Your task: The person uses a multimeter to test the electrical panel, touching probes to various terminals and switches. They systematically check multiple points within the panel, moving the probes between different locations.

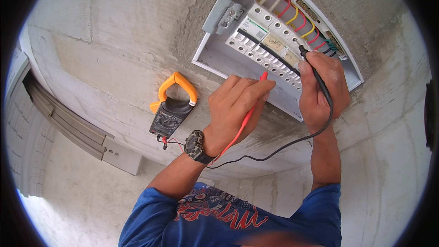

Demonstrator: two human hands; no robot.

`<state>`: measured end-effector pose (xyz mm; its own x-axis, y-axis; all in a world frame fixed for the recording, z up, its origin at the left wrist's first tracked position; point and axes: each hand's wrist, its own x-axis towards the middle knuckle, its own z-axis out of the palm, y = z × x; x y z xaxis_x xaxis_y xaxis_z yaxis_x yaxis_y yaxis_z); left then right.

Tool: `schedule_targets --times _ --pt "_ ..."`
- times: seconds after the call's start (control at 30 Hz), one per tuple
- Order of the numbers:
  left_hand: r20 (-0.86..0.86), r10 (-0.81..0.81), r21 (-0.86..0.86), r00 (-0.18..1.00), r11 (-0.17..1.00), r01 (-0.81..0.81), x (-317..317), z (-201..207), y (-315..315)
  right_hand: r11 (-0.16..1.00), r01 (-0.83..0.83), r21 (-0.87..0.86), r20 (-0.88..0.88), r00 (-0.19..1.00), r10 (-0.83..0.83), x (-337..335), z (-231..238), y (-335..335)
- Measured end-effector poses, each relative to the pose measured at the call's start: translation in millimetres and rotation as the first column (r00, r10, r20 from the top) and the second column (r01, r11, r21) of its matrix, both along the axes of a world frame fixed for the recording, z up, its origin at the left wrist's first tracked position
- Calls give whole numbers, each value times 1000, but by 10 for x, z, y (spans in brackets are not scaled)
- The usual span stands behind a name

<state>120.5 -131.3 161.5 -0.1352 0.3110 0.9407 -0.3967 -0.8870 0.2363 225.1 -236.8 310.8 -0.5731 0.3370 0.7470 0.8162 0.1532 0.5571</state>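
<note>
My left hand is closed around a red test probe, its tip at the lower row of terminals on the circuit breakers. In my right hand a black test probe is pinched, its tip at an upper terminal near the right end of the same row of breakers. Whether either tip touches metal, I cannot tell. Red and black leads run from the probes to an orange and black clamp meter, left of my left hand against the concrete wall. Its leads plug in at its lower end.
The breakers sit in a white metal distribution box set in the concrete wall. Red, yellow and white wires fill its upper side. A grey hinged bracket juts from its left edge. A grey trunking runs at far left.
</note>
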Motion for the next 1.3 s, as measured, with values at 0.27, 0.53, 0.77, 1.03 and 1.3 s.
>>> schedule_targets --times 0.27,0.53,0.77,1.03,1.3 --pt "63 -64 -61 996 996 68 -111 -83 51 999 -20 -25 30 999 21 -33 -1 62" --pt "63 -35 -38 997 999 38 -57 -85 64 997 71 -7 -11 997 -71 -80 -12 113" --pt "33 59 -49 998 997 -58 -19 -57 82 995 103 -9 -34 994 -103 -114 15 118" --pt "51 221 -95 974 972 -215 65 -48 52 977 211 -13 -94 973 -211 -70 22 64" --pt "38 237 -151 971 962 -229 56 -20 -2 984 166 -66 -418 891 -178 80 18 70"
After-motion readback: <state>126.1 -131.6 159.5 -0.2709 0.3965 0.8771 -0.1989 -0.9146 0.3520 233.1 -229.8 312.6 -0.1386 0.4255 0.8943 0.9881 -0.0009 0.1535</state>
